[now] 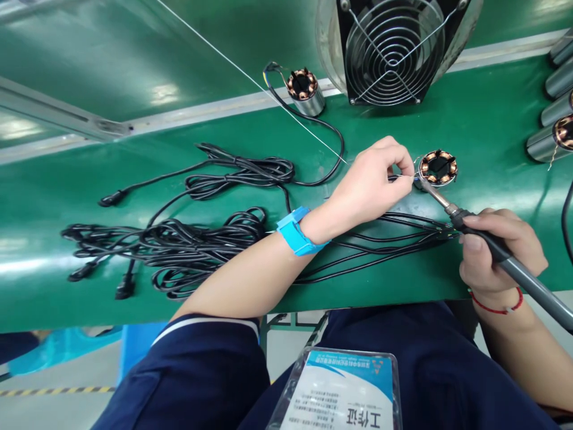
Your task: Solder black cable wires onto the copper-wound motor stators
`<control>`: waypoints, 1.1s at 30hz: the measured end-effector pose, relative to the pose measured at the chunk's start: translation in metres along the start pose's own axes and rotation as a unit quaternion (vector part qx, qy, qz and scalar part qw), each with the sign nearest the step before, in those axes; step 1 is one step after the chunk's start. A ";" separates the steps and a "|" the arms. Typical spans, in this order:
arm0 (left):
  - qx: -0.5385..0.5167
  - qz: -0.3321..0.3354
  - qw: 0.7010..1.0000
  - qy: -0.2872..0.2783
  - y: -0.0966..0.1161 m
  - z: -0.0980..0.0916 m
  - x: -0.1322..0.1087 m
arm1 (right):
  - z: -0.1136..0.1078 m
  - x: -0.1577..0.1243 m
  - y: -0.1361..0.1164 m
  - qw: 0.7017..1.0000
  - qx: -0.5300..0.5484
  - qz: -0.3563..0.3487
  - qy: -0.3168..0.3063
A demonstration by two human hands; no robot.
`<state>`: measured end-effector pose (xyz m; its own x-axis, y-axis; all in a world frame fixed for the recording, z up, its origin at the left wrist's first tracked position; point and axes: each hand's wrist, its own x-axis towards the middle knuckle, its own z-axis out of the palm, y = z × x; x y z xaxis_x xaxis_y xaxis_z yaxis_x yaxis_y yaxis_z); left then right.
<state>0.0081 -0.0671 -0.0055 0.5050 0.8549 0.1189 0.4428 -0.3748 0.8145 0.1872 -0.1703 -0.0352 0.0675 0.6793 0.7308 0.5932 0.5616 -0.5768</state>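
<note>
With left hand [364,184], pinching thumb and forefinger together on thin leads [416,177], just beside copper-wound stator [441,179] on green bench [492,119]. With right hand [508,251], gripping soldering iron [521,272] round its handle, pointing tip at leads; unable to tell whether touching. Noted coiled black cables [201,245] farther left, fan [389,63] beyond stator, second stator [310,106] left of fan.
</note>
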 end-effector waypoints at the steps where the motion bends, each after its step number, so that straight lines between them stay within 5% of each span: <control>1: -0.003 -0.002 1.000 0.001 0.000 0.000 0.000 | 0.000 0.000 0.000 1.000 -0.001 -0.001 0.003; 15: -0.012 -0.001 1.000 0.008 -0.001 0.001 0.000 | -0.001 0.003 0.001 0.999 -0.026 -0.018 0.011; 21: -0.005 0.000 1.000 0.009 0.000 0.001 0.000 | 0.006 0.012 -0.002 0.997 0.011 0.073 -0.021; 29: 0.013 0.011 1.000 0.011 0.000 0.000 -0.001 | 0.007 0.049 -0.007 0.975 -0.049 0.124 -0.176; 33: 0.012 0.017 1.000 0.006 0.001 -0.001 -0.001 | 0.013 0.048 0.000 0.976 -0.054 0.104 -0.183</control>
<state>0.0077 -0.0678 -0.0046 0.5116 0.8455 0.1529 0.4431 -0.4121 0.7962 0.1798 -0.1318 -0.0049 -0.0837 0.9073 0.4120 0.6793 0.3545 -0.6426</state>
